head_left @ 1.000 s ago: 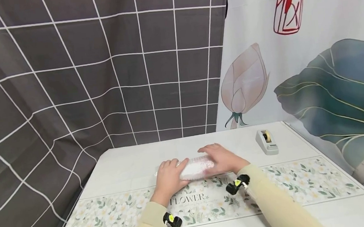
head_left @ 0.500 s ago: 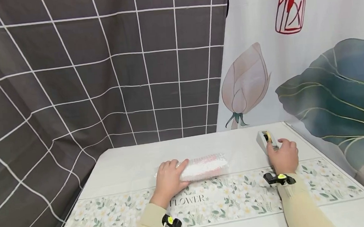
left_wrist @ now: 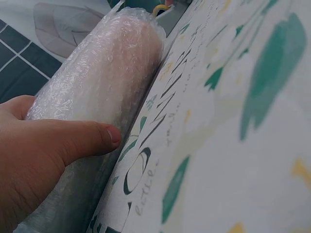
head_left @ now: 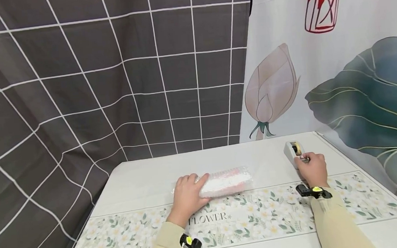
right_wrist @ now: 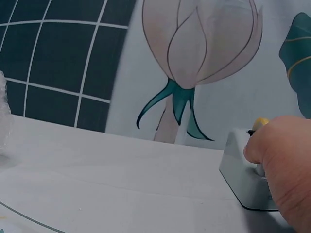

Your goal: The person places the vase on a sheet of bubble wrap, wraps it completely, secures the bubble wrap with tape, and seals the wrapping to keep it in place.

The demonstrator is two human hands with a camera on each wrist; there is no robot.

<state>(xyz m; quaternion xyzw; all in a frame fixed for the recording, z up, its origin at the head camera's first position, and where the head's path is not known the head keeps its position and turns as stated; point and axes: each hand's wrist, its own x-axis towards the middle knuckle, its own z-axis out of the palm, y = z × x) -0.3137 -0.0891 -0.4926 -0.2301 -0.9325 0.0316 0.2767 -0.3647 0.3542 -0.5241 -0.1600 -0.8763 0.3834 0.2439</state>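
A bubble-wrapped roll [head_left: 229,182], white and pinkish through the clear wrap, lies lengthwise on the table. My left hand [head_left: 187,197] holds its left end, fingers over the top and thumb along the near side; the left wrist view shows the thumb [left_wrist: 92,138] against the wrap. At the back right stands a pale grey tape dispenser [head_left: 290,153] with a yellowish tape roll [right_wrist: 261,123]. My right hand [head_left: 313,169] is at its front end, thumb and forefinger pinching the tape by the cutter. The hand hides most of the pinched tape in the right wrist view.
A white tabletop [head_left: 147,178] carries a flower-printed band [head_left: 261,216] with lettering. Behind it hang a dark grey checked curtain [head_left: 180,74] and a white curtain with a lotus print [head_left: 272,87]. Each wrist wears a black strap with a camera.
My right hand has left the right end of the wrapped roll and moved right to the tape dispenser, where its fingers now pinch. The left hand stays on the roll.
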